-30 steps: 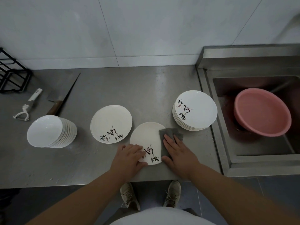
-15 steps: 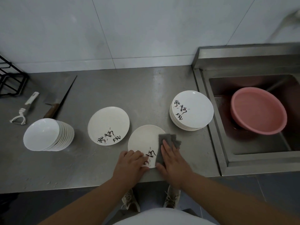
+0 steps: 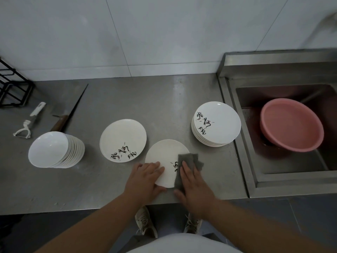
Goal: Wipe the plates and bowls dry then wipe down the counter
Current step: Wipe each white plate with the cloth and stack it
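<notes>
A: Entry one, the plate (image 3: 164, 156) being wiped. Where is it lying?
B: It is lying flat on the steel surface (image 3: 164, 106), near the front edge, between the two hands. The left hand (image 3: 144, 179) is resting on its left rim. The fingers (image 3: 155, 166) are lying nearly straight across the rim, and the thumb is sitting against the near edge.

A: Entry two, the grey cloth (image 3: 190, 158)?
B: It is draping over the plate's right side and spilling onto the surface. The right hand (image 3: 196, 189) is pressing it down, with fingers (image 3: 186, 168) stretched flat and close together on top of it.

A: Remaining stock?
B: A plate stack (image 3: 217, 123) is standing to the right, beside the sink (image 3: 255, 183), where a pink basin (image 3: 291, 125) is sitting. The middle plates (image 3: 123, 139) are lying just left of the wiped plate. A leaning stack of bowls (image 3: 54, 149) is sitting further left. A knife (image 3: 67, 115), a white peeler (image 3: 29, 121) and a black rack (image 3: 12, 88) are occupying the far left.

A: Changes against a second ago?
B: The cloth is now covering most of the plate's black print, which was showing whole then. The right hand has gone leftward with it. The left fingers are now sitting farther from the print. The stacks are standing as before.
</notes>
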Demonstrator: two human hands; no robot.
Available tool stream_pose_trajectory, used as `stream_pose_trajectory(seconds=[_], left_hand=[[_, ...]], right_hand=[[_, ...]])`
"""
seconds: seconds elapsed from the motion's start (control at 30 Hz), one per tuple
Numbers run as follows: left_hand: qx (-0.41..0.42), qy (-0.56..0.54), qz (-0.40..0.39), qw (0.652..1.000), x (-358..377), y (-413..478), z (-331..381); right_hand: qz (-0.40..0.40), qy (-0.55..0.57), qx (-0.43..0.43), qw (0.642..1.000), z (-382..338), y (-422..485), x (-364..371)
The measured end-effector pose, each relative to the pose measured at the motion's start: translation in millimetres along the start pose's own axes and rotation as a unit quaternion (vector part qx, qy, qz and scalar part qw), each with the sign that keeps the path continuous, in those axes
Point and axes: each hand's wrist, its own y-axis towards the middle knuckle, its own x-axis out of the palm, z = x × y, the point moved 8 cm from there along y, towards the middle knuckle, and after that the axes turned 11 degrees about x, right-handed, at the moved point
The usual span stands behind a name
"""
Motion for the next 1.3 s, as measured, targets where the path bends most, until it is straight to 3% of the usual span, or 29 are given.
stream_pose_trajectory(seconds=[0.1,0.3,0.43,0.5,0.57,0.7,0.8,0.87,0.97,1.07,1.3], left_hand=[[-0.002,-0.006,0.020,1.000,-1,-1,2],[0.005,0.010,0.024,1.000,1,0,2],[-0.015,0.002,0.035,0.999,4,-1,4],[-0.019,0.006,0.033,0.999,3,-1,3],[-0.024,0.006,0.024,0.999,1,-1,4],[-0.024,0.015,0.015,0.999,-6,5,7],[-0.016,0.021,0.044,0.999,-13,4,9],[-0.056,0.013,0.054,0.997,-20,-1,7],[-0.182,-0.015,0.009,0.983,-27,-7,-7],[-0.278,-0.110,-0.002,0.954,-30,-12,-21],[-0.366,-0.262,-0.047,0.892,-23,2,-36]], right_hand=[[-0.029,0.008,-0.001,1.000,-9,-19,11],[0.087,0.036,-0.019,0.995,28,39,-34],[0.210,0.039,-0.053,0.975,18,25,-24],[0.216,0.065,-0.061,0.972,17,11,-12],[0.186,0.106,-0.067,0.975,18,0,-10],[0.052,0.176,-0.023,0.983,21,-14,-29],[0.040,0.211,0.068,0.974,34,-7,-49],[0.030,0.216,0.126,0.968,43,7,-56],[-0.007,0.196,0.177,0.965,46,27,-60],[-0.031,0.144,0.190,0.971,41,44,-63],[-0.049,0.150,0.199,0.967,37,59,-62]])
